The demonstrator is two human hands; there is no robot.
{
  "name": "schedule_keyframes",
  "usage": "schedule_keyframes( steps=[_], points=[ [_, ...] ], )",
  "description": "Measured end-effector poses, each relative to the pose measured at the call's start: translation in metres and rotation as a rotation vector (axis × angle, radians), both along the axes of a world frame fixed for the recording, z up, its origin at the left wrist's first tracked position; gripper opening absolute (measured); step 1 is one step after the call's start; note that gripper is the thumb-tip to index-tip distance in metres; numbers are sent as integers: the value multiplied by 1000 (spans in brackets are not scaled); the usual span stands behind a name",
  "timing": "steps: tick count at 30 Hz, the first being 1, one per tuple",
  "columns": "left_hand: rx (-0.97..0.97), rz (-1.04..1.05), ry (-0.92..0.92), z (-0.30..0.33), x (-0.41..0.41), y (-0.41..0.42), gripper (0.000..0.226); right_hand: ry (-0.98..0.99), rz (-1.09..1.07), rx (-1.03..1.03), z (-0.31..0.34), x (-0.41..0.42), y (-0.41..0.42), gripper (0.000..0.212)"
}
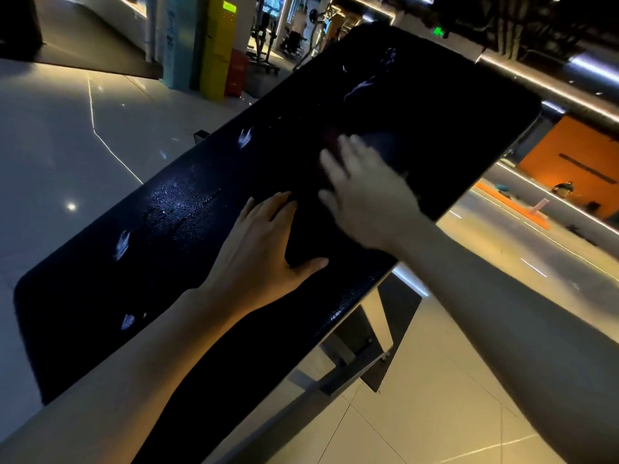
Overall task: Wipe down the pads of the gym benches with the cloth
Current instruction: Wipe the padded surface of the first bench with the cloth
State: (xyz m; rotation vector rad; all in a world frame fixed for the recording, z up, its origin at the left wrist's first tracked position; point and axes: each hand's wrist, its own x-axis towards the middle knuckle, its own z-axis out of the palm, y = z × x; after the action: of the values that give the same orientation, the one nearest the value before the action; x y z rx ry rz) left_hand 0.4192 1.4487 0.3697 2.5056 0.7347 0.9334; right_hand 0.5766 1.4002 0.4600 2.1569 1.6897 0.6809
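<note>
A long black bench pad (pixel 187 209) runs from lower left to upper right, worn in pale spots and glistening wet near its middle. My left hand (pixel 264 242) lies flat on the pad with fingers straight and thumb spread. My right hand (pixel 365 192), blurred by motion, presses with straight fingers on a dark cloth (pixel 378 142) that barely stands out from the pad just beyond the fingertips.
A metal bench frame (pixel 355 360) slants under the pad on a pale tiled floor (pixel 435 413). A yellow cabinet (pixel 219 45) and gym machines with a person (pixel 298 25) stand at the back. An orange wall (pixel 576 162) is at right.
</note>
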Motion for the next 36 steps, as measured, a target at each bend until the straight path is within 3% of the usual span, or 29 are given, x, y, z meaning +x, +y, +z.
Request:
schedule_keyframes(
  steps=[4, 6, 8, 10, 16, 19, 23, 29, 33, 36],
  points=[
    [17, -3, 4, -4, -1, 2, 90, -35, 188, -110, 1, 9, -46, 69],
    [27, 0, 6, -2, -2, 2, 91, -32, 75, 3, 26, 37, -41, 76],
    [21, -2, 0, -1, -3, 1, 89, -9, -112, 79, 41, 53, -23, 70],
    [11, -3, -18, 0, -2, -1, 87, 13, -147, 103, 33, 39, -2, 63],
    [5, 10, -17, -2, -1, -1, 85, -54, 186, -85, -7, -3, -35, 66],
    [5, 31, -3, -3, -2, -2, 87, 4, 97, -22, 17, 28, -32, 77],
    [12, 33, -6, -6, -4, -4, 86, -6, -87, 97, 19, 22, 3, 62],
    [10, 55, -4, -12, -7, -7, 85, -91, 220, -130, -5, -1, -43, 65],
    [-8, 100, -14, -13, -10, -9, 83, -7, -1, 43, 31, 47, -39, 64],
    [-37, 117, -2, -11, -9, -11, 83, 18, -41, 89, 26, 31, -13, 60]
  ],
)
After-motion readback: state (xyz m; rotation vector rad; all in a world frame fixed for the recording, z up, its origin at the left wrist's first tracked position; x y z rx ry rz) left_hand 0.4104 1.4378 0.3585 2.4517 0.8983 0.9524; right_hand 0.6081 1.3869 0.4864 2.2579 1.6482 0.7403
